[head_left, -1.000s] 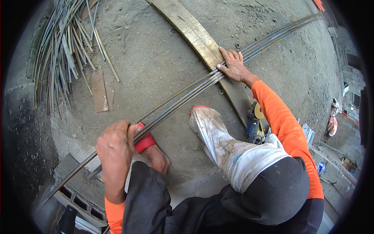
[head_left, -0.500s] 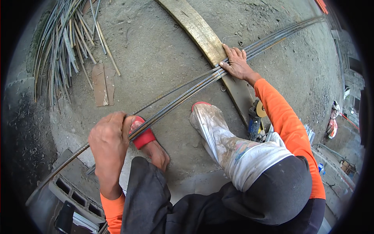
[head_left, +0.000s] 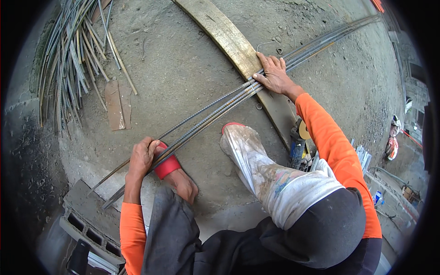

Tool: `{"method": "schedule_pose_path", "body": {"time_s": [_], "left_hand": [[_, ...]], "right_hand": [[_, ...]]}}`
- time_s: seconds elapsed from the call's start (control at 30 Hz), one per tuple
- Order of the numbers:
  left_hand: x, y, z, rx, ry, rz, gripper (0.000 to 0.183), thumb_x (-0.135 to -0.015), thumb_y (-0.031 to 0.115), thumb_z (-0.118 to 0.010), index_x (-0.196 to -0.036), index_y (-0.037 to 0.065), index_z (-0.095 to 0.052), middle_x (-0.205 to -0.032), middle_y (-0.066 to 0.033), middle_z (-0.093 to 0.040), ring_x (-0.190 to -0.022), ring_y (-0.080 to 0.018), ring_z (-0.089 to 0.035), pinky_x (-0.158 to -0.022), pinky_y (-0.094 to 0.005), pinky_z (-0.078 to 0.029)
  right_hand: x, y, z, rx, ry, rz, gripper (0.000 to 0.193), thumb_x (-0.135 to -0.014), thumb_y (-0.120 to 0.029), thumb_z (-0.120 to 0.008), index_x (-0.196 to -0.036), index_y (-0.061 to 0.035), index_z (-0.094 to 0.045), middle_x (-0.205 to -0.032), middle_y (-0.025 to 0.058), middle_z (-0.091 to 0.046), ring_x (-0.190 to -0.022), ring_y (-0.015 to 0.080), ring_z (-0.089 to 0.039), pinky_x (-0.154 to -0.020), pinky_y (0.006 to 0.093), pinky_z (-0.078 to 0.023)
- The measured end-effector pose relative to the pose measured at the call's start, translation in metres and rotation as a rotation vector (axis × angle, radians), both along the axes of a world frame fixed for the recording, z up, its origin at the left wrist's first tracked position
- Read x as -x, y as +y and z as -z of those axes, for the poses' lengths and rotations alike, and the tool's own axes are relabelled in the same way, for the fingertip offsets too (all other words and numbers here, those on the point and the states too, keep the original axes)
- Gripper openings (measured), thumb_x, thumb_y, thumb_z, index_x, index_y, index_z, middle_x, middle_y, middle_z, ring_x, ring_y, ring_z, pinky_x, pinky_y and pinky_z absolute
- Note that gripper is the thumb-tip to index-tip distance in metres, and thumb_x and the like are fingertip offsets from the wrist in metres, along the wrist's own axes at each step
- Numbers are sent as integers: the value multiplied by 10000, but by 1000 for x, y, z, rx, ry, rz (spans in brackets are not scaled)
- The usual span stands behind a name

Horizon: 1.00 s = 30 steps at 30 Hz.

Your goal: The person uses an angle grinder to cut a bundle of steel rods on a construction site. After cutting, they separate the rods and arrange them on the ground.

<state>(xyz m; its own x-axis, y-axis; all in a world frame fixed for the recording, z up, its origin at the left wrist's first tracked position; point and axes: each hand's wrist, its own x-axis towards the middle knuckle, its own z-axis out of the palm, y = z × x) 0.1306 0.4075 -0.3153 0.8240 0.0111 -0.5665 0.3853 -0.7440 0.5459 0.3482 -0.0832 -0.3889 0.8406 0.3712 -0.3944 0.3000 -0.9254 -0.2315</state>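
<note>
Gritty ground [head_left: 183, 73] spreads beneath rebar [head_left: 229, 104] lying across a plank [head_left: 227, 39], apparently raised for handling; my spread right hand [head_left: 273, 75] seems to steady it there while my left hand [head_left: 143, 156] clasps one bar.

I get even, diffuse daylight; can't tell its direction. Shadows soft, faint; mild sheen on the plank [head_left: 224, 39]. Orange sleeve [head_left: 327, 130] bright, not blown out. Bars [head_left: 206, 122] crisp mid-frame, soft at the far end. Fisheye bends the plank; black vignette both sides.
</note>
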Motion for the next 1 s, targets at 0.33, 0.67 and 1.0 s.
{"method": "schedule_pose_path", "body": {"time_s": [0.33, 0.67, 1.0], "left_hand": [[-41, -64, -169, -472, -541, 358, 227, -905, 226, -797, -968, 27, -707, -765, -146, -658, -698, -369, -647, -633, -465, -494], [-116, 12, -126, -267, -53, 329, 435, -990, 372, -716, -821, -27, -685, -619, -150, -502, -583, -271, -546, -589, -438, -439], [-78, -2, -169, -52, -410, 76, 306, -996, 272, -729, -947, -30, -741, -726, -210, -638, -607, -342, -627, -597, -426, -483]], "right_hand": [[3, -16, -2, 6, -8, 3, 948, -998, -690, -521, -1683, -110, -216, -1604, 253, -404, -1563, 447, -251, -1271, 640, -42], [-5, 0, -7, -19, -15, -10, 936, -998, -662, -545, -1680, -109, -218, -1605, 227, -416, -1561, 433, -258, -1274, 635, -51], [7, -1, -13, 11, -41, 48, 937, -962, -519, -635, -1672, -69, -221, -1577, 224, -423, -1527, 458, -277, -1276, 624, -64]]}}
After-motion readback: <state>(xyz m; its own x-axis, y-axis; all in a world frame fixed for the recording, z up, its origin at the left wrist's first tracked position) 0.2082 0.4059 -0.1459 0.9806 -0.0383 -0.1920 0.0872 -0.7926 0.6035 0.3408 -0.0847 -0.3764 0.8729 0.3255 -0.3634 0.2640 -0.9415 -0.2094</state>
